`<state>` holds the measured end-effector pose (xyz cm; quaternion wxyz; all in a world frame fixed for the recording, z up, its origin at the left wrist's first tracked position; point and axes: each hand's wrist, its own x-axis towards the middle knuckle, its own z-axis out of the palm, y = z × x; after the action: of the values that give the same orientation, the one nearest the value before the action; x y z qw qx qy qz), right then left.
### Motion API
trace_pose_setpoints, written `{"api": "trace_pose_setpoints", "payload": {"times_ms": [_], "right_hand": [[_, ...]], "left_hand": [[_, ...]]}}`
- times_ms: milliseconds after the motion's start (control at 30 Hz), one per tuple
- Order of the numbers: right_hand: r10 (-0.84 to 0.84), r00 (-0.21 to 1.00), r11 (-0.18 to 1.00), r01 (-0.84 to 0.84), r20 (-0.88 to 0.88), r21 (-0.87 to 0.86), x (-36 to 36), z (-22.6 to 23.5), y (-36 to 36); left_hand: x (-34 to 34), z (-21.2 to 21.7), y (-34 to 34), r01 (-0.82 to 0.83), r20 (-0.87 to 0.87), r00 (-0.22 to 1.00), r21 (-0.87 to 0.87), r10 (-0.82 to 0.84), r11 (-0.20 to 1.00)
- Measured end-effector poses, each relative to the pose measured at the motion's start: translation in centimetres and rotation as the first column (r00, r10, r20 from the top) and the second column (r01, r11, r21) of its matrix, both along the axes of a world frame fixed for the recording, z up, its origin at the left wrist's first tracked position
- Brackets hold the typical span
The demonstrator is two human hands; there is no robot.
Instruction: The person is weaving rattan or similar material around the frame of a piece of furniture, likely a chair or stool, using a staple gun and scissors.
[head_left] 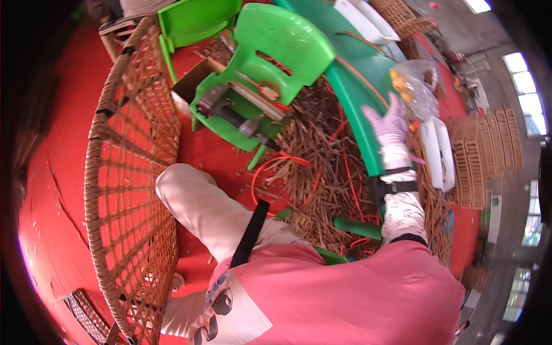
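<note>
My right hand (388, 123), in a pale pink glove, reaches over the green table (357, 123) with its fingers spread and nothing visibly held. Beside its fingertips lies a clear plastic bag (418, 86) with yellow pieces at one end. A thin brown strip (361, 79) runs along the table towards the hand. My left hand is not in view; only part of its patterned sleeve (218, 307) shows low in the picture. A large woven wicker piece (133, 190) with an open lattice stands upright at my left, by my leg.
A green plastic chair (282, 37) ahead holds a power tool (230, 112); another green chair (198, 23) stands behind it. An orange hose (257, 178) loops across the red floor (60, 201) beside heaped brown strips (313, 155). White trays (438, 152) and stacked wicker pieces (468, 167) are at right.
</note>
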<state>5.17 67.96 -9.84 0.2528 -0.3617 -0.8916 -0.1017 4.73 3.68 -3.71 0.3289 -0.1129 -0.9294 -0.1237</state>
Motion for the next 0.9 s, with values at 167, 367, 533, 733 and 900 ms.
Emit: {"api": "trace_pose_setpoints", "payload": {"times_ms": [167, 367, 533, 733, 900], "right_hand": [[-0.099, 0.830, 0.638, 0.476, 0.549, -0.605, 14.3, 6.4, 4.0], [-0.135, 0.566, 0.855, 0.481, 0.813, -0.193, 16.5, 3.3, 4.2], [-0.227, 0.717, 0.770, 0.546, 0.659, -0.328, 16.1, 3.9, 4.8], [-0.008, 0.945, 0.749, -0.210, -0.326, -0.628, 7.4, 4.0, 6.4], [0.898, 0.435, 0.421, -0.893, -0.066, -0.158, -8.9, 10.6, -14.2]], "left_hand": [[-0.3, 0.0, -0.1, 0.054, -0.024, 0.998, 0.076, -0.052, 0.996], [-0.1, 0.5, -0.9, 0.093, -0.044, 0.995, 0.150, -0.087, 0.984], [0.7, 3.6, -0.7, 0.178, -0.052, 0.982, -0.084, -0.183, 0.980], [2.7, 1.6, -6.0, -0.147, 0.276, 0.961, 0.581, -0.024, 0.801], [-0.4, 5.8, -3.6, -0.062, 0.345, 0.898, 0.713, -0.272, 0.698]]}}
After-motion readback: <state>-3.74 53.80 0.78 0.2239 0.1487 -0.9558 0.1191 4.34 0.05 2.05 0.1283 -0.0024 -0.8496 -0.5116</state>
